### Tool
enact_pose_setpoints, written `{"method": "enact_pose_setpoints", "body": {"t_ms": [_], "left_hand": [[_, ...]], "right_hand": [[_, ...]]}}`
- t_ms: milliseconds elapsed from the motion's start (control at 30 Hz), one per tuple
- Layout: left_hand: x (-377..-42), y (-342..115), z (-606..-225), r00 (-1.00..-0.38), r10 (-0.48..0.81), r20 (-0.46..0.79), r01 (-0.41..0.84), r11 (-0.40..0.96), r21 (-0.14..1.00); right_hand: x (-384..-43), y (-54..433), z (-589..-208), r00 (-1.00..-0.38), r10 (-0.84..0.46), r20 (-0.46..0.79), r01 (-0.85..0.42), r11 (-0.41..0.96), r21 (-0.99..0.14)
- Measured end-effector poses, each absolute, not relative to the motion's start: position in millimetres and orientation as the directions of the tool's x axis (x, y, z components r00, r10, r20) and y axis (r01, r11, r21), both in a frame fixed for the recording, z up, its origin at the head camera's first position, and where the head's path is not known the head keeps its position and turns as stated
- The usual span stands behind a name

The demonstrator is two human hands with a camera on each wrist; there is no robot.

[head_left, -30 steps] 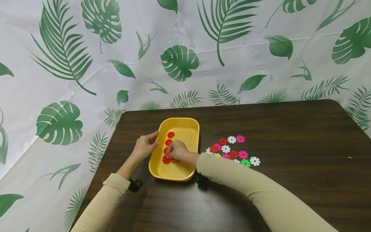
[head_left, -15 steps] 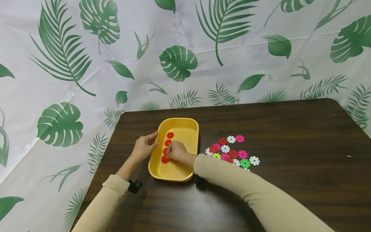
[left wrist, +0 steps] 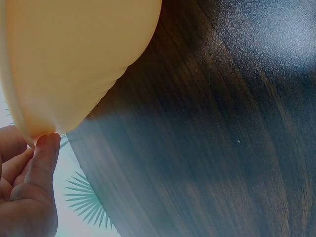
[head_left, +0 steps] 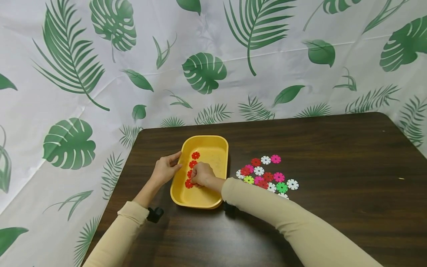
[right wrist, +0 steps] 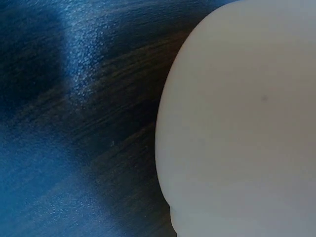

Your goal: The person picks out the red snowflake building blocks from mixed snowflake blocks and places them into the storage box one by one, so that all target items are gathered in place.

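Note:
A yellow plastic tray (head_left: 217,152) stands on the dark table. My left hand (head_left: 165,170) grips its left wall; in the left wrist view the thumb and fingers of that hand (left wrist: 34,182) pinch the tray's rim (left wrist: 89,54). Inside, several red notched snowflake discs (head_left: 195,155) form a column along the left side. Over the lower part of this column is my right hand (head_left: 203,174), fingers curled, fingertips at the lowest red disc (head_left: 188,184). Its fingertips partly cover the lower discs. The right wrist view shows only the tray's outside (right wrist: 237,118) and tabletop, no fingers.
Right of the tray lies a loose group of notched discs: white (head_left: 265,160), pink (head_left: 275,159), red (head_left: 268,177), green (head_left: 281,187) and yellow (head_left: 248,179). My right sleeve (head_left: 263,202) passes in front of them. A leaf-print cloth (head_left: 207,100) hangs behind the table (head_left: 333,159).
The head view has shifted slightly. Both hands keep nearly the same places at the tray, and the red column looks unchanged. My right forearm has drawn slightly left, showing more of the loose discs.

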State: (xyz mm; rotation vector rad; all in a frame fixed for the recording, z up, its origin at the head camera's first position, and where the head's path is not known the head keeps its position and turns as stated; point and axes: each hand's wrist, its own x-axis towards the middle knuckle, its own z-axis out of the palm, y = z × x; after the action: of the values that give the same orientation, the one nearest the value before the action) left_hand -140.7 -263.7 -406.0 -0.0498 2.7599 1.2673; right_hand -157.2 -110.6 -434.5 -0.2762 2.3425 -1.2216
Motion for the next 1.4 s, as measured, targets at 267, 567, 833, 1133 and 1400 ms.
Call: {"method": "enact_pose_setpoints", "body": {"t_ms": [267,567,833,1133,1400], "left_hand": [[-141,-263,-405,-0.995,0.015,-0.102,-0.068,0.652,0.755],[-140,-262,-406,-0.994,0.007,-0.106,-0.076,0.644,0.761],[-139,-261,-405,-0.994,0.013,-0.104,-0.072,0.645,0.761],[-138,-261,-404,-0.995,0.010,-0.100,-0.069,0.651,0.756],[-139,-262,-405,-0.995,0.013,-0.097,-0.065,0.652,0.755]], "right_hand": [[-156,-109,-434,-0.866,-0.396,-0.305,0.023,0.578,-0.816],[-158,-106,-437,-0.858,-0.392,-0.333,0.084,0.532,-0.843],[-159,-101,-435,-0.842,-0.401,-0.362,0.154,0.464,-0.872],[-160,-93,-423,-0.835,-0.392,-0.386,0.203,0.433,-0.878],[-157,-81,-408,-0.837,-0.440,-0.327,0.190,0.327,-0.926]]}}
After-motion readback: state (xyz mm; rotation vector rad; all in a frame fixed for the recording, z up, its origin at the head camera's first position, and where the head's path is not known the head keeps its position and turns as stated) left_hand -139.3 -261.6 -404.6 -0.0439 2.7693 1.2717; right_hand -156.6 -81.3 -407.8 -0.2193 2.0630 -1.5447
